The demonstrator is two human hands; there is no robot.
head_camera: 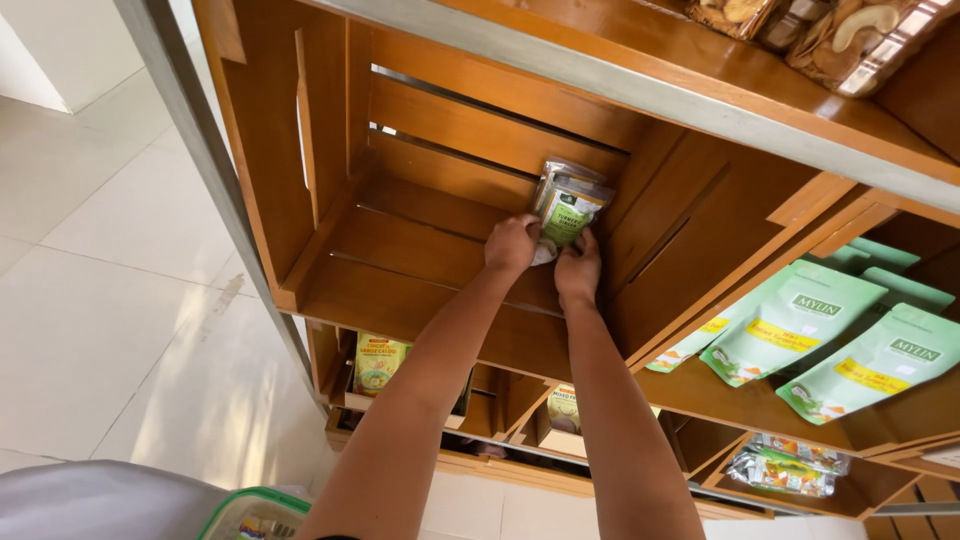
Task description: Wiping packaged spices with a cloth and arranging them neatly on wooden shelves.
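A green-rimmed container (255,512) sits nearest, at the bottom edge. Both forearms reach up into a wooden crate shelf (420,240), where the left hand (512,243) and right hand (578,270) grasp a stack of clear green-labelled pouches (568,205) standing against the crate's back corner. Pale green pouches (800,325) lie on the neighbouring shelf.

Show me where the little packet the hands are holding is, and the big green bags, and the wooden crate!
small packet (568,208), head view: on its green label.
green bags (790,322), head view: middle of the front bag.
wooden crate (430,250), head view: bare floor slat, left of the left hand (511,243).
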